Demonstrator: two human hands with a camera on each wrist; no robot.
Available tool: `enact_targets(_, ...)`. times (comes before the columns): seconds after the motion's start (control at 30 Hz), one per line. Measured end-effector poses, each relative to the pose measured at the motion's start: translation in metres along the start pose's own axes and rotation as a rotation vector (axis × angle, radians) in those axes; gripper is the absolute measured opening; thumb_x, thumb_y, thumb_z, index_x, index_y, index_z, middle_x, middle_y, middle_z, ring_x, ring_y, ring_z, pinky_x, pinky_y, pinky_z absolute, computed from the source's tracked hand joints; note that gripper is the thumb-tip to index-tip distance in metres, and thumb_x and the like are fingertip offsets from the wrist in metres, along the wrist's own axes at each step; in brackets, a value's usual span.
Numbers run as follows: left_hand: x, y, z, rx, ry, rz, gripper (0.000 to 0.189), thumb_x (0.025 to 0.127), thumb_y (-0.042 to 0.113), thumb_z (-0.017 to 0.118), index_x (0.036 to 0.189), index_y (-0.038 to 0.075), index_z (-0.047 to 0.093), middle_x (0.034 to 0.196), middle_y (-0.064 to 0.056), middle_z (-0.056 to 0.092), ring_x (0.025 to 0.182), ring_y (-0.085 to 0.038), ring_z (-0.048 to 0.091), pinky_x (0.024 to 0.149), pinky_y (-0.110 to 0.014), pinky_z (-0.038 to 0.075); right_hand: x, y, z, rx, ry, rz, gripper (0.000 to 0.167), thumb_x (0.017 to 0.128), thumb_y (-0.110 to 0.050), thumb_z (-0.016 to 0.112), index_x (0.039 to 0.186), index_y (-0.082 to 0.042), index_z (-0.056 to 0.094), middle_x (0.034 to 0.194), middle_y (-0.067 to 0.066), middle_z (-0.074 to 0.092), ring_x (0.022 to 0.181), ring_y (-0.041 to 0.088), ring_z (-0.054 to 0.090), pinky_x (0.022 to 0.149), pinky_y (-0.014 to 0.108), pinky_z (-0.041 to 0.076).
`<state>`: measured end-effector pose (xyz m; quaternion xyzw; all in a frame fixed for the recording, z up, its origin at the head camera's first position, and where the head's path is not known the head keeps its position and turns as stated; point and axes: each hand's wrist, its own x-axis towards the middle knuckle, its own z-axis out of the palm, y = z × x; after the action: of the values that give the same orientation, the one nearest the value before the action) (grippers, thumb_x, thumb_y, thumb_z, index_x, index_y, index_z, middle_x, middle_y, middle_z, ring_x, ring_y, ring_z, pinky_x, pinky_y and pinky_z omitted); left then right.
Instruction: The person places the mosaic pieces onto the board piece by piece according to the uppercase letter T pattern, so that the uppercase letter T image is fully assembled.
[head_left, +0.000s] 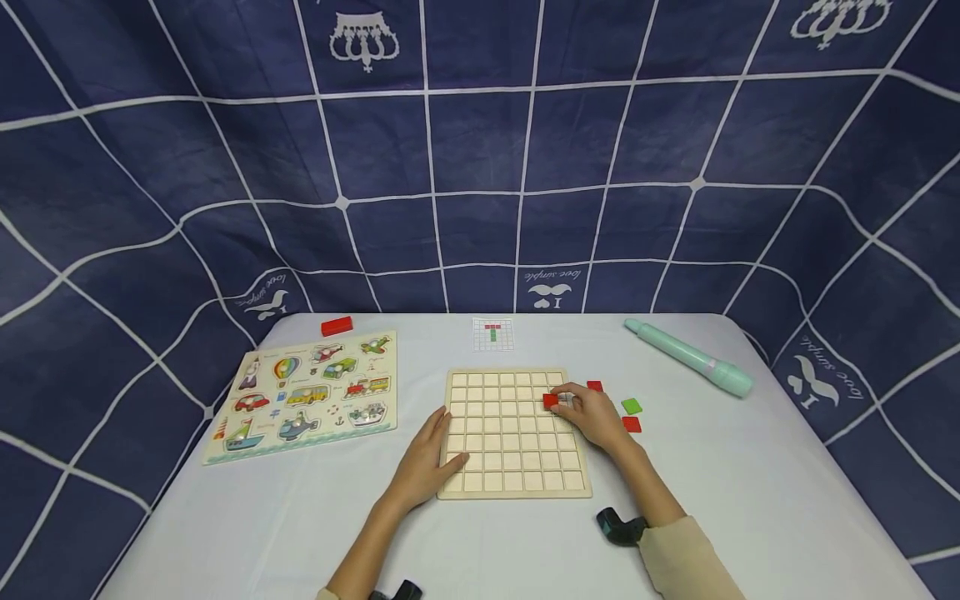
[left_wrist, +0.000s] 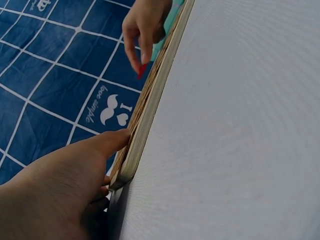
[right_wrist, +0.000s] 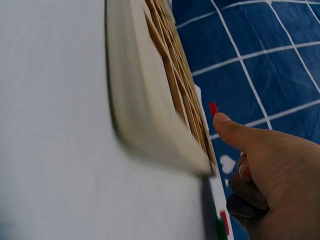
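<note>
A pale wooden grid board (head_left: 510, 433) lies flat on the white table, its squares framed by thin raised strips. My left hand (head_left: 422, 462) grips its left side, fingers along the edge and thumb on top near the lower corner. At the upper right of the board, my right hand (head_left: 592, 414) pinches a red square tile (head_left: 551, 402) between thumb and fingers. In the right wrist view, the red tile (right_wrist: 213, 108) shows edge-on at the thumb tip. Beside the right hand lie a red tile (head_left: 595, 386), a green tile (head_left: 632, 406) and another red tile (head_left: 632, 424).
Behind the board lies a small card (head_left: 492, 335) printed with a red and green T on a grid. A picture puzzle board (head_left: 330, 437) with vehicles is at left, a red block (head_left: 337, 326) behind it. A mint-green tube (head_left: 690, 358) lies back right.
</note>
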<state>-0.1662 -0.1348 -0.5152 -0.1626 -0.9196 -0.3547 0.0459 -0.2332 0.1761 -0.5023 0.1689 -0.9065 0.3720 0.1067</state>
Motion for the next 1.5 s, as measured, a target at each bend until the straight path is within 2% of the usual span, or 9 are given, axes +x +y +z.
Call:
enact_targets(0.13, 0.000, 0.000, 0.000, -0.006, 0.000, 0.005, 0.077, 0.084, 0.036, 0.066, 0.140, -0.005, 0.032, 0.149, -0.014, 0.023, 0.134, -0.032, 0.024, 0.106, -0.046, 0.024, 0.008, -0.006, 0.016, 0.016, 0.023, -0.035, 0.028, 0.080, -0.025, 0.073, 0.103, -0.011, 0.067, 0.052, -0.008, 0.034, 0.044, 0.007, 0.028, 0.040, 0.023, 0.022)
enact_targets(0.37, 0.000, -0.001, 0.000, 0.003, -0.009, 0.001, 0.077, 0.085, 0.036, 0.066, 0.141, -0.004, 0.031, 0.150, -0.013, 0.023, 0.135, -0.032, 0.024, 0.106, -0.046, 0.024, 0.023, -0.013, 0.029, -0.032, -0.050, 0.029, 0.031, 0.081, -0.031, 0.071, 0.108, -0.016, 0.067, 0.051, -0.006, 0.037, 0.044, 0.007, 0.030, 0.041, 0.023, 0.025)
enact_targets(0.53, -0.001, -0.001, -0.001, 0.013, 0.002, 0.027, 0.076, 0.085, 0.036, 0.065, 0.140, -0.006, 0.032, 0.149, -0.015, 0.024, 0.134, -0.033, 0.025, 0.106, -0.047, 0.026, 0.028, -0.016, 0.031, -0.082, -0.070, 0.054, 0.031, 0.081, -0.033, 0.070, 0.109, -0.018, 0.067, 0.051, -0.005, 0.038, 0.044, 0.009, 0.030, 0.042, 0.023, 0.025)
enact_targets(0.8, -0.001, 0.001, -0.002, 0.021, 0.007, 0.039, 0.076, 0.086, 0.036, 0.064, 0.140, -0.006, 0.032, 0.148, -0.016, 0.024, 0.134, -0.034, 0.025, 0.106, -0.047, 0.026, 0.030, -0.020, 0.031, -0.126, -0.066, 0.027, 0.030, 0.082, -0.033, 0.069, 0.108, -0.016, 0.067, 0.051, -0.006, 0.040, 0.043, 0.010, 0.033, 0.041, 0.025, 0.027)
enact_targets(1.07, -0.002, -0.001, 0.000, 0.021, 0.008, 0.039, 0.076, 0.086, 0.036, 0.064, 0.139, -0.006, 0.032, 0.148, -0.017, 0.024, 0.133, -0.034, 0.026, 0.105, -0.048, 0.026, 0.029, -0.020, 0.032, -0.113, -0.088, 0.049, 0.032, 0.083, -0.034, 0.068, 0.110, -0.016, 0.067, 0.052, -0.005, 0.041, 0.044, 0.011, 0.034, 0.042, 0.025, 0.027)
enact_targets(1.27, -0.002, 0.000, 0.000, 0.025, -0.006, 0.024, 0.076, 0.086, 0.038, 0.063, 0.140, -0.005, 0.032, 0.149, -0.015, 0.024, 0.134, -0.033, 0.025, 0.106, -0.047, 0.025, 0.025, -0.015, 0.026, -0.067, -0.060, 0.057, 0.032, 0.082, -0.032, 0.070, 0.110, -0.017, 0.067, 0.051, -0.005, 0.039, 0.044, 0.010, 0.031, 0.042, 0.025, 0.024)
enact_targets(1.5, -0.002, -0.001, -0.001, 0.036, 0.004, 0.031, 0.076, 0.086, 0.037, 0.064, 0.140, -0.005, 0.032, 0.148, -0.016, 0.024, 0.134, -0.033, 0.026, 0.106, -0.047, 0.026, 0.017, 0.004, -0.001, -0.083, -0.005, 0.076, 0.035, 0.082, -0.031, 0.071, 0.111, -0.014, 0.066, 0.051, -0.005, 0.037, 0.044, 0.009, 0.028, 0.041, 0.026, 0.025)
